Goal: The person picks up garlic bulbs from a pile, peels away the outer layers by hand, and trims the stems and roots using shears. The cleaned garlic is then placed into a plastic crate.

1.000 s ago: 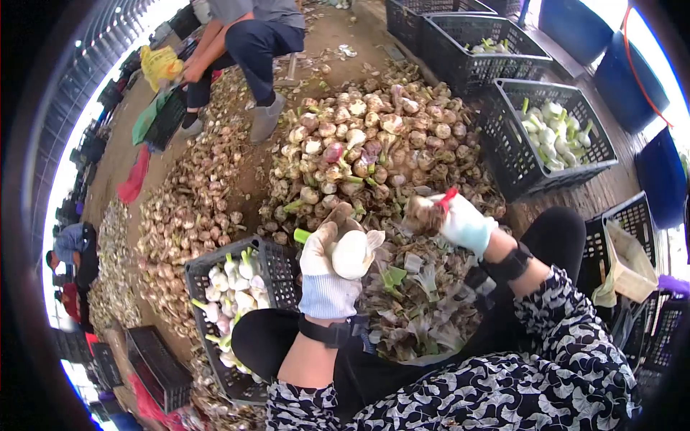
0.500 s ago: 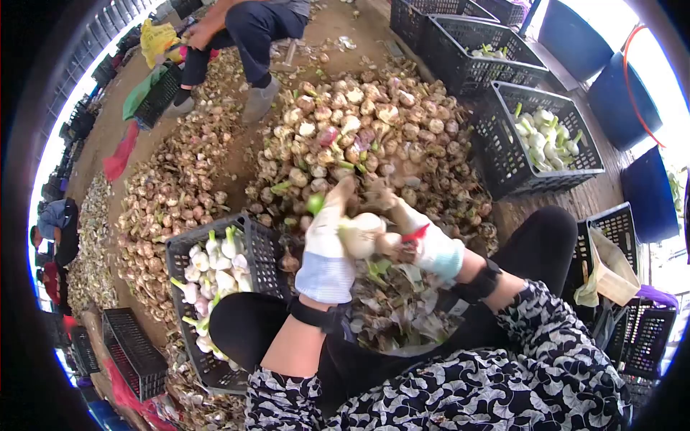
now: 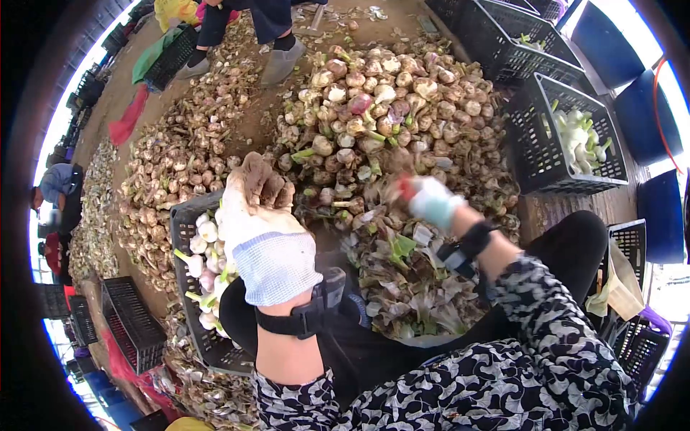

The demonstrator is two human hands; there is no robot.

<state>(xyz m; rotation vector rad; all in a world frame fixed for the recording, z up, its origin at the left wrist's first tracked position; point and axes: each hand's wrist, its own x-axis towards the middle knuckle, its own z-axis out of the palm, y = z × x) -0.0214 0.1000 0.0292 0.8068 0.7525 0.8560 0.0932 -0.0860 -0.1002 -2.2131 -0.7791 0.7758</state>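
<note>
My left hand, in a white glove with dirt-browned fingertips, is over the inner edge of a black crate of cleaned white garlic bulbs. Its fingers are curled together, and whatever they may hold is hidden. My right hand, also gloved and with something red at the fingers, is smeared by motion at the near side of a heap of uncleaned garlic bulbs. Between my knees lies a pile of loose garlic skins.
Another person's legs and shoe are at the far side. A second garlic heap stretches along the left. Black crates line the right, one holding garlic, beside blue barrels. An empty black crate stands lower left.
My hands were together around a pale garlic bulb and have separated. The left moved left to the crate; the right moved slightly right over the heap. The bulb is out of sight.
</note>
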